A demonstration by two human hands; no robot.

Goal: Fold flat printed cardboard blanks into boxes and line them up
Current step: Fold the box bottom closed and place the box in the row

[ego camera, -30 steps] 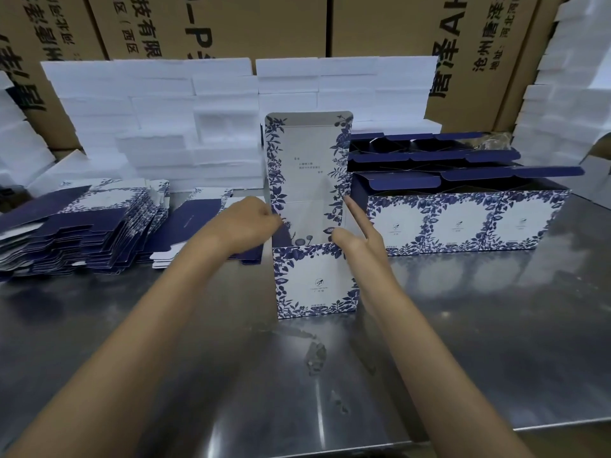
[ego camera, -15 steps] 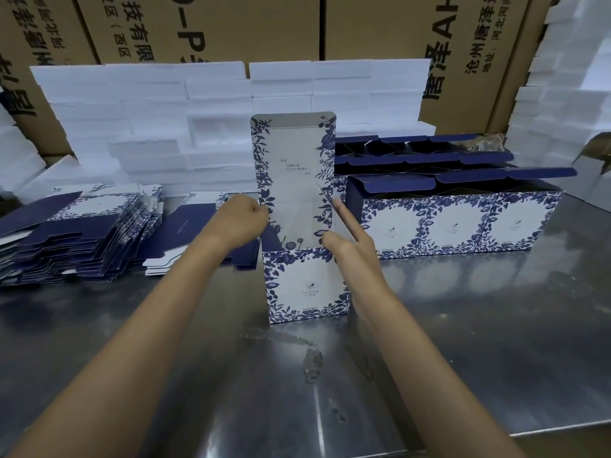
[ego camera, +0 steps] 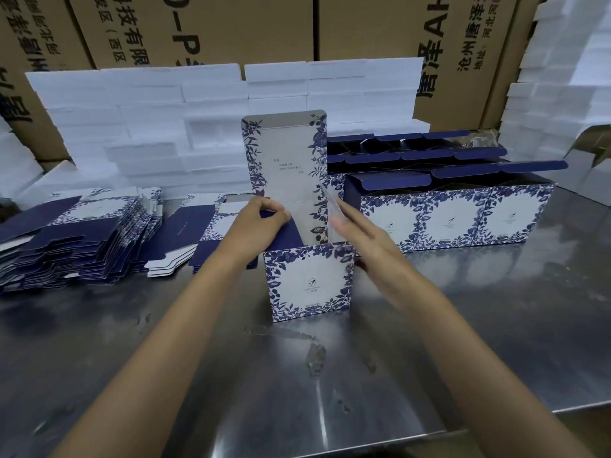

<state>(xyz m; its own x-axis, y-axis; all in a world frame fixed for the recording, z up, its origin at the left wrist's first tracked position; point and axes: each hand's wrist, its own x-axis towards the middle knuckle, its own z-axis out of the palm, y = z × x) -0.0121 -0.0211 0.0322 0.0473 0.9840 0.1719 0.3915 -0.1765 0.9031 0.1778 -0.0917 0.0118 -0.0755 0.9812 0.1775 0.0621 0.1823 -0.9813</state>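
Partly hidden left hand (ego camera: 261, 223) grip, box (ego camera: 309, 282) flap

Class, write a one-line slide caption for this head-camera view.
Left hand and right hand fold side flaps of a blue-and-white floral cardboard box on steel table.

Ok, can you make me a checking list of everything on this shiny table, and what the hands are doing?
Surface: shiny metal table, smudged near the front.
Job's things: half-folded box standing at the centre, tall lid flap upright; finished boxes lined up in rows to its right, flaps open; flat blanks stacked at left.
Clutter: nothing seen.
Grips: left hand pinches the box's dark blue left side flap; right hand has straight fingers against the right side flap.
Cables: nothing seen.
Surroundings: white foam blocks stacked behind and at right; brown printed cartons along the back.
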